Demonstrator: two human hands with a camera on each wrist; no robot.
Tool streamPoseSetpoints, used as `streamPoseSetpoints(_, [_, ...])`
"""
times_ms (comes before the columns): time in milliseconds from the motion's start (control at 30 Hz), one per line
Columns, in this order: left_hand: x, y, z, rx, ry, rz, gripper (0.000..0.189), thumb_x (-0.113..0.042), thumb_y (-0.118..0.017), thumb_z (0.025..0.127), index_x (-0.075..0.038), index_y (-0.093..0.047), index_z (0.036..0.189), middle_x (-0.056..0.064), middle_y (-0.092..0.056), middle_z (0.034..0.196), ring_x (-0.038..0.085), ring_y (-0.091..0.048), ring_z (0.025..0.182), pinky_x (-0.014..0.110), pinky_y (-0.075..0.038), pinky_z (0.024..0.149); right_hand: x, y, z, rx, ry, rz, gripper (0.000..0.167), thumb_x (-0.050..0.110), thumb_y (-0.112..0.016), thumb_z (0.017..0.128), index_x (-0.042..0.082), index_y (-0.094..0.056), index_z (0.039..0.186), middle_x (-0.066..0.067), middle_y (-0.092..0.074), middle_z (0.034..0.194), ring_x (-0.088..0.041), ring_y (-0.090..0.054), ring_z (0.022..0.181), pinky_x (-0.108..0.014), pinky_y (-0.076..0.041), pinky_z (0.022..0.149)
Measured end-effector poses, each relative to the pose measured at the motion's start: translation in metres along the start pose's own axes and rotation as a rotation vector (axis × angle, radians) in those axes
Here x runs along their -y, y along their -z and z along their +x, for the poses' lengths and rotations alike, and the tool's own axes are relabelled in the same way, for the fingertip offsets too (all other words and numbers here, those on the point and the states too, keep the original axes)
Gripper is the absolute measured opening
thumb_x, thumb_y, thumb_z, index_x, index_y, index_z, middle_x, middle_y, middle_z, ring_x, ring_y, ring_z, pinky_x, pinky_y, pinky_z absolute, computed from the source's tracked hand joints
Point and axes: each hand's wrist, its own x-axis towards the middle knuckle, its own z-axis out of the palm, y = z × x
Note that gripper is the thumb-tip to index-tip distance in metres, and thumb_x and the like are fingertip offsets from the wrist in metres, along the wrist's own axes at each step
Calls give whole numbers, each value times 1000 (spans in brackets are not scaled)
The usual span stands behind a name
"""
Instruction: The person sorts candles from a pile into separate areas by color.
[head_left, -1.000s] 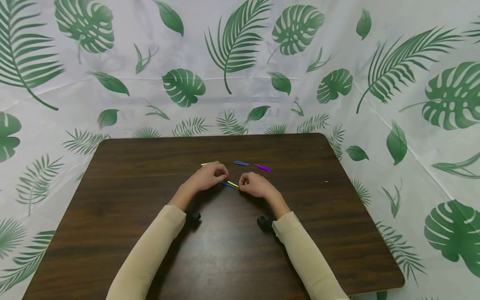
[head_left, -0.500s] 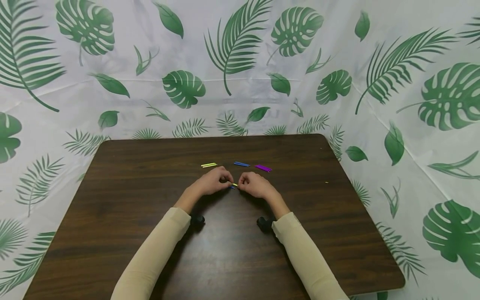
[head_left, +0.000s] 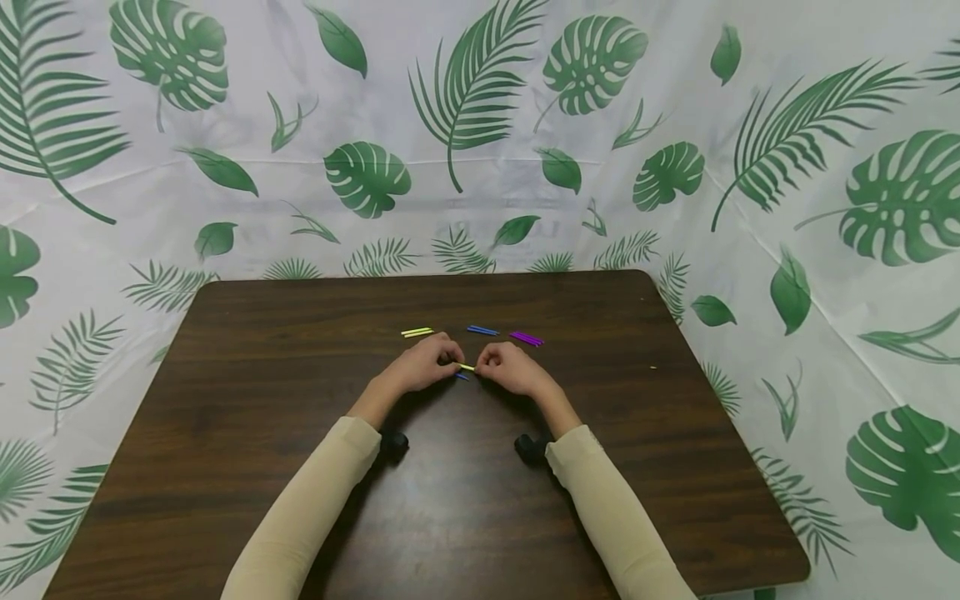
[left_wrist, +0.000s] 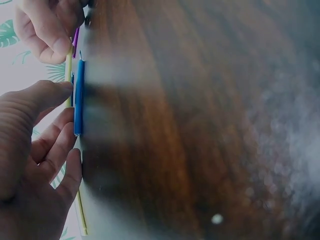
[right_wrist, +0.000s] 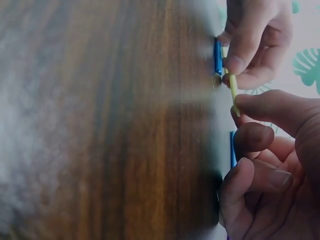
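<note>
Both hands meet over the table, joined by a thin yellow stick. My left hand pinches one end of it between thumb and fingers. At the other end, my right hand holds the tip between thumb and index finger; its remaining fingers are curled. A short stretch of yellow shows between the two hands in the right wrist view. Just on the near side lies a blue stick with a thin pointed tip, close by the left fingertips and partly hidden by that hand in the head view.
Beyond the hands lie a pair of yellow sticks, some blue sticks and a bunch of purple sticks. A small yellow bit is on the right of the brown table. A leaf-patterned sheet hangs behind.
My left hand has moved right and down to the yellow stick and pinched its end. The yellow stick now sits farther from the blue one. My right hand has stayed almost in place.
</note>
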Motion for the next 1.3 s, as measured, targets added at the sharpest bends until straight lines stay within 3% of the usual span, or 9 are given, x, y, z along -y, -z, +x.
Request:
streamPoseSetpoints(267, [1, 1, 1, -2, 15, 18, 7, -18, -72, 104, -15, -77, 109, 6, -65, 116, 27, -68, 112, 48, -56, 100, 6, 1, 0, 6, -13, 8, 13, 19, -69, 104, 7, -74, 102, -1, -63, 79, -13, -52, 68, -28, -44, 65])
streamPoseSetpoints(633, [6, 6, -6, -15, -16, -24, 10, -17, -69, 106, -11, -75, 111, 7, -65, 112, 26, -67, 105, 49, -56, 97, 7, -1, -4, 40, -63, 39, 15, 25, -73, 103, 10, -74, 99, -1, -63, 76, -14, -51, 62, -28, -45, 60])
streamPoseSetpoints(867, [11, 19, -15, -97, -39, -13, 10, -16, -69, 106, -9, -76, 109, 9, -68, 111, 26, -63, 100, 49, -53, 96, 4, -5, -4, 86, -37, -20, 31, 39, -76, 100, 13, -69, 87, 4, -57, 72, -13, -48, 63, -29, -40, 60])
streamPoseSetpoints(967, [11, 27, -19, -141, 10, -4, 12, -19, -69, 106, -11, -77, 110, 8, -72, 114, 27, -66, 106, 51, -54, 98, 6, -4, -4, 91, -37, -29, 34, 41, -76, 100, 13, -66, 83, 5, -54, 71, -13, -47, 63, -29, -39, 61])
streamPoseSetpoints(1133, [12, 37, -25, -199, 148, 9, 18, -27, -67, 107, -16, -79, 116, 5, -76, 122, 29, -70, 111, 55, -55, 96, 10, -2, -6, 132, -33, -27, 36, 41, -75, 100, 14, -65, 81, 6, -51, 70, -12, -46, 64, -30, -39, 63])
streamPoseSetpoints(1300, [19, 42, -23, -271, 218, 56, 18, -29, -68, 107, -18, -79, 116, 4, -77, 119, 27, -72, 107, 55, -56, 91, 14, -4, -7, 173, 4, 21, 25, 35, -76, 101, 12, -72, 93, 1, -63, 76, -13, -55, 67, -30, -47, 66])
